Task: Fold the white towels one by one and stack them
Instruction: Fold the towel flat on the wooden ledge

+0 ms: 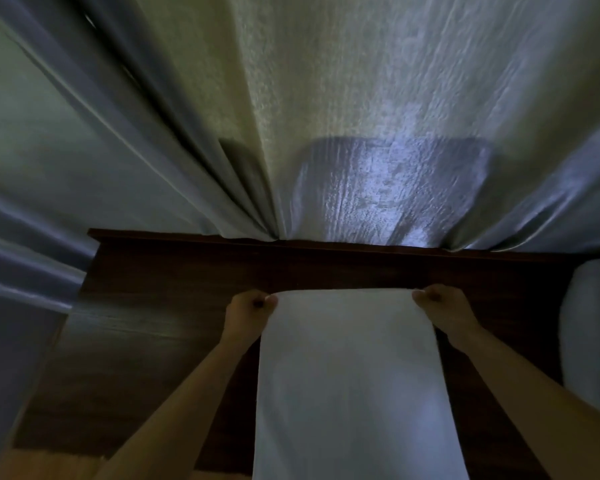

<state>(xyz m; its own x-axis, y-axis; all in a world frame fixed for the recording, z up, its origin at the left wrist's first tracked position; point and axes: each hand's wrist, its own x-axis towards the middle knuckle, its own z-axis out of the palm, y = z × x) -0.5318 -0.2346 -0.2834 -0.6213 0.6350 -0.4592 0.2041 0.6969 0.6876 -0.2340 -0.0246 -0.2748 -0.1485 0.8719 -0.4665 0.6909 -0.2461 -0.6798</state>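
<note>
My left hand and right hand each pinched a far corner of the white towel on the dark table, its folding seemingly unfinished, with more white cloth waiting rightward.

I hold a white towel stretched lengthwise away from me over a dark wooden table. My left hand pinches its far left corner, my right hand pinches its far right corner, fingers curled round the edge on both sides. The towel's far edge sits near the table's back rim. Behind the table hang pale curtains, gathered in folds at the left. At the right edge, on the table, lies another white towel heap, blurred.
</note>
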